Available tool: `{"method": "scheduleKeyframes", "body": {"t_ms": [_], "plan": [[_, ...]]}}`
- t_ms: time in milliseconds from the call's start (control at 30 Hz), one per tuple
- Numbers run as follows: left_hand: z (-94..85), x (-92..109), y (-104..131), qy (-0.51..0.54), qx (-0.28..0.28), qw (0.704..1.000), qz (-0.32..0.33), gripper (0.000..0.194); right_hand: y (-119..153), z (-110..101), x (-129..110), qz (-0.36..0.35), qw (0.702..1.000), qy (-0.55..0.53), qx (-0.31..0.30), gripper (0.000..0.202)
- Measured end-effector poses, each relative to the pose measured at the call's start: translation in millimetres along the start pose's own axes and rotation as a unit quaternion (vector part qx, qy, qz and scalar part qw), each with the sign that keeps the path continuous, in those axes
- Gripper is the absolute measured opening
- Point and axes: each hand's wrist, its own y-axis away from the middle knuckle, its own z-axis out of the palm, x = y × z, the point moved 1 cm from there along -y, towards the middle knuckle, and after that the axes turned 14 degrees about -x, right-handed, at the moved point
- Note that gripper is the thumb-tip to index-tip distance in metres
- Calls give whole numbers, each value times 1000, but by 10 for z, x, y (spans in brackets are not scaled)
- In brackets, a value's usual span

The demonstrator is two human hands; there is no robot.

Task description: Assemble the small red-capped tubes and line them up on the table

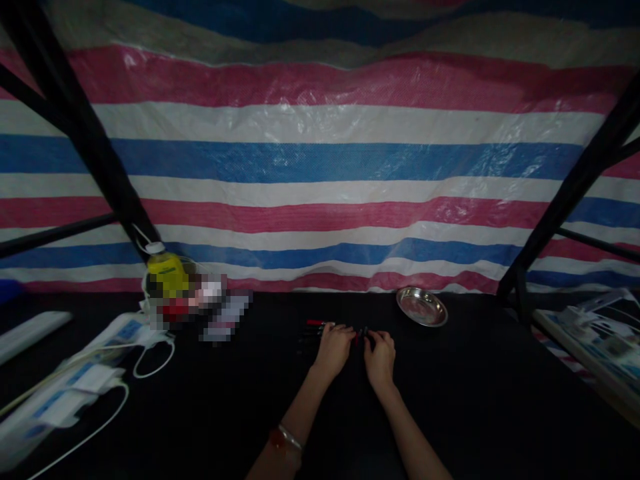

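My left hand (336, 347) rests low over the black tabletop, its fingers bent towards the right. By its fingertips is a small red and dark piece (359, 337), too small and dim to name. My right hand (380, 359) faces it from the other side, fingers curled in around a small dark thing (366, 331) at the thumb and forefinger. Just left of my left hand, several slim pen-like sticks lie in a row; a red stick (315, 323) is farthest back, and darker ones are partly covered by the hand.
A shiny round metal dish (423, 307) stands at the back right. At the left are power strips (60, 397) with white cables, a yellow bottle (169, 272) and blurred-out items. Black frame posts (565, 180) and a striped tarp (320, 160) close off the back.
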Motion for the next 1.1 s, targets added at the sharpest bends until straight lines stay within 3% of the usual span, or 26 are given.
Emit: {"method": "scheduleKeyframes", "body": {"t_ms": [367,533,867,1100], "plan": [[-13,19,43,31,22,999,-9,32,45,-45,-40,-17,998,-51,13,29],[28,-16,26,66,61,996,1,33,47,-34,-56,-40,998,-51,-1,33],[-5,-43,53,87,115,989,7,35,82,-105,-105,-4,1000,-8,-1,31],[39,-70,29,121,134,984,2,30,30,-125,-107,-38,982,-184,21,27]]}}
